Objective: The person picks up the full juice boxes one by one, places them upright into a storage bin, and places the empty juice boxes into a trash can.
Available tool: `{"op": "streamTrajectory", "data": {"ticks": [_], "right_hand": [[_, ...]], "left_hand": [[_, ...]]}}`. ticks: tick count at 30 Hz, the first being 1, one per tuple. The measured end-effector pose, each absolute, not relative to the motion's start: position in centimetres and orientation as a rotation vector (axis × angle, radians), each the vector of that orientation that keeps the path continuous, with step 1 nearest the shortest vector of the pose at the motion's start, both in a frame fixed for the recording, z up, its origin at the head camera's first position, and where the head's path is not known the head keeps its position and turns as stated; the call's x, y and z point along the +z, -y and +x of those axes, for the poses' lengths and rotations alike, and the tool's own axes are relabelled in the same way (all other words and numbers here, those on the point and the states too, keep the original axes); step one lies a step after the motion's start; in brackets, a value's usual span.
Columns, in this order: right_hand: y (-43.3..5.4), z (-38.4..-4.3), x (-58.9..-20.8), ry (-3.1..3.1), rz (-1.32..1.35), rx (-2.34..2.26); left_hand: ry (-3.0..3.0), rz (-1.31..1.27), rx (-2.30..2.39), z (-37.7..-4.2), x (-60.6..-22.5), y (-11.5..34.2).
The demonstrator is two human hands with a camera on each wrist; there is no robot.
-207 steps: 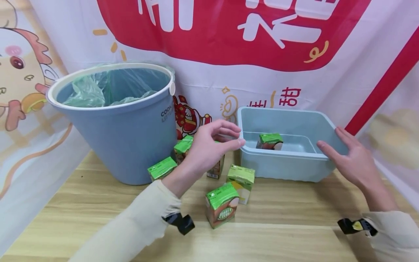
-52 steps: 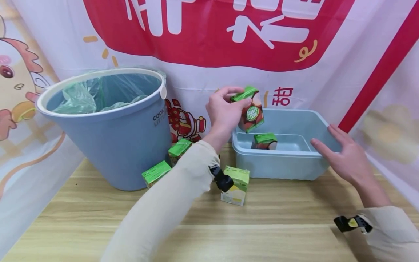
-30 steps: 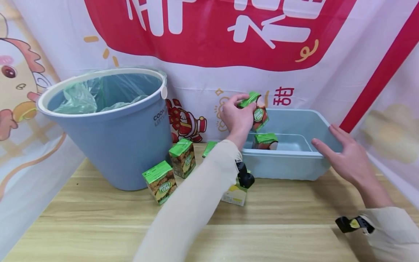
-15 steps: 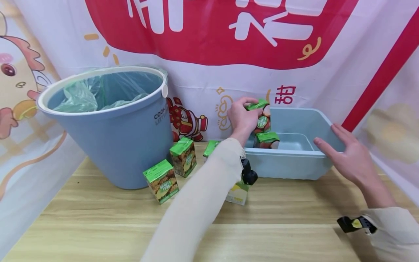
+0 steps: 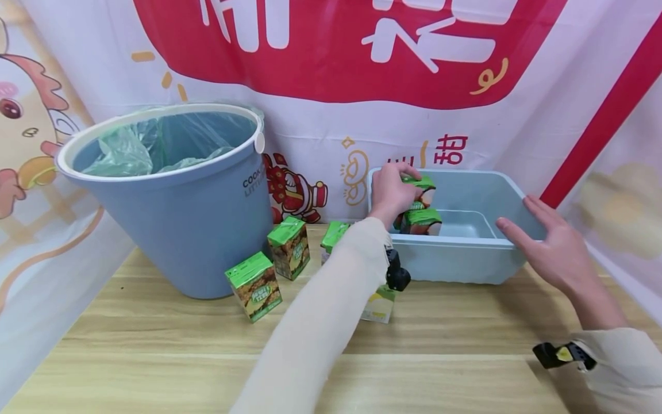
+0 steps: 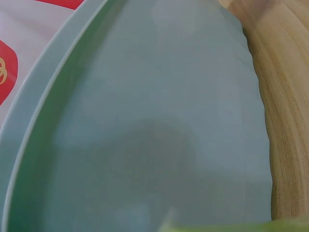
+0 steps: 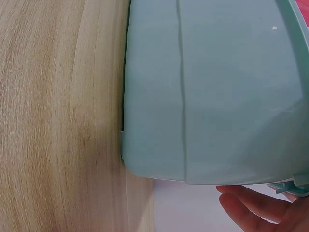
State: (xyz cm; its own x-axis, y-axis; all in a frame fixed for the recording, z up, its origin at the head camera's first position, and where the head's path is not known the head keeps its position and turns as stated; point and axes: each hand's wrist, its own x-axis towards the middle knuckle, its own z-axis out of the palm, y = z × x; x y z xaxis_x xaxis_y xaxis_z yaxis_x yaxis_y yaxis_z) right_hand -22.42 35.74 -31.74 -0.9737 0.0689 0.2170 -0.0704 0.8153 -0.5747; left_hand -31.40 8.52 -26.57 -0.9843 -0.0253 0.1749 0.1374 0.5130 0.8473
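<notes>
Drink carton (image 5: pixel 423 185), right of centre in the head view: I would lower it level and slowly, clear of the matching carton (image 5: pixel 423 216) just in front, with the right hand (image 5: pixel 555 247) spread on the blue tub (image 5: pixel 455 261) at its right rim. The left hand (image 5: pixel 392 190) pinches it near its green top, just right of the knuckles; its base is hidden, so I cannot tell whether it touches down.

Held carton (image 5: pixel 426 184) partly behind left hand (image 5: pixel 394 190), yellow carton (image 5: pixel 380 308) partly behind sleeve (image 5: pixel 320 310), banner (image 5: pixel 331 72) cropped
</notes>
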Motion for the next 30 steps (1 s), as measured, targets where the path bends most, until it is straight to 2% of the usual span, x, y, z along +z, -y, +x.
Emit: {"op": "streamTrajectory", "data": {"ticks": [30], "right_hand": [[-35.78, -22.38, -31.78, 2.771, 0.017, 0.894]], "left_hand": [[2.846, -0.057, -1.193, -31.62, -27.02, -9.12]]}}
